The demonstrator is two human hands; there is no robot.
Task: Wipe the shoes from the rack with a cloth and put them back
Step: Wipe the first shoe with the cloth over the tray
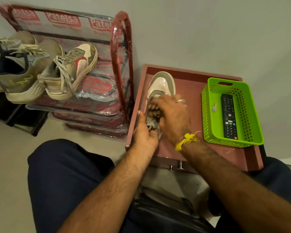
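Observation:
A white and grey sneaker (161, 84) lies toe-away on a low reddish table (188, 76). My left hand (144, 133) grips its heel end and laces. My right hand (173, 116), with a ring and a yellow wrist thread, presses a brownish patterned cloth (155, 110) onto the shoe's lace area. On the red shoe rack (121, 47) at the left, wrapped in printed plastic, sit the matching sneaker (71, 71) and two olive-grey sneakers (18, 68).
A green plastic basket (208, 115) on the table's right side holds a black remote (229, 116) and a small key. The wall rises right behind the table and rack. My dark-trousered knees flank a bag on the floor below.

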